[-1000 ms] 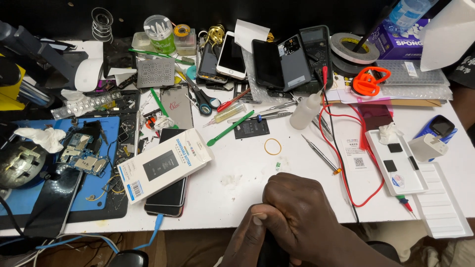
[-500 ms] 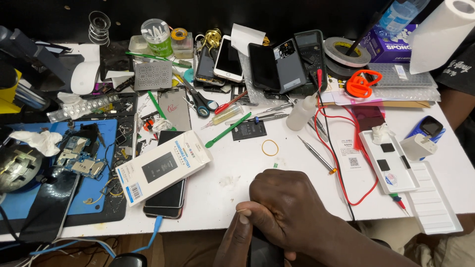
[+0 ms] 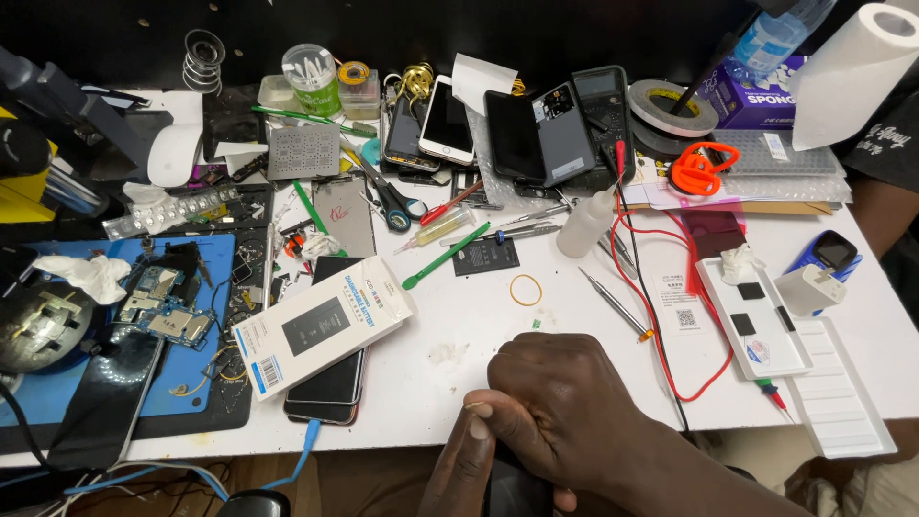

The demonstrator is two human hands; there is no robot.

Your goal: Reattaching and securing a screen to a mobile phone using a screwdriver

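At the table's front edge my right hand (image 3: pixel 565 407) is curled over the top of a dark phone-like object (image 3: pixel 515 490), knuckles toward the table. My left hand (image 3: pixel 461 467) comes up from below and grips the same object, its thumb lying against the right hand. Most of the object is hidden under the hands. Just beyond the hands lie a yellow rubber band (image 3: pixel 525 289) and a thin metal tool (image 3: pixel 616 305). A white battery box (image 3: pixel 324 325) rests on a black phone (image 3: pixel 330 388) to the left.
The white table (image 3: pixel 450 354) is crowded: phones (image 3: pixel 448 120) at the back, a green spudger (image 3: pixel 446 256), scissors (image 3: pixel 391 198), a small squeeze bottle (image 3: pixel 585 223), red leads (image 3: pixel 661 316), white trays (image 3: pixel 756 330), a blue mat (image 3: pixel 206 258) with a circuit board (image 3: pixel 163 306), and a paper roll (image 3: pixel 847 77). Another person's arm (image 3: pixel 885 215) is at the right.
The view has shifted slightly, so the table's things sit a little lower and to the left. My hands stay clasped on the dark object, with the left thumb showing more.
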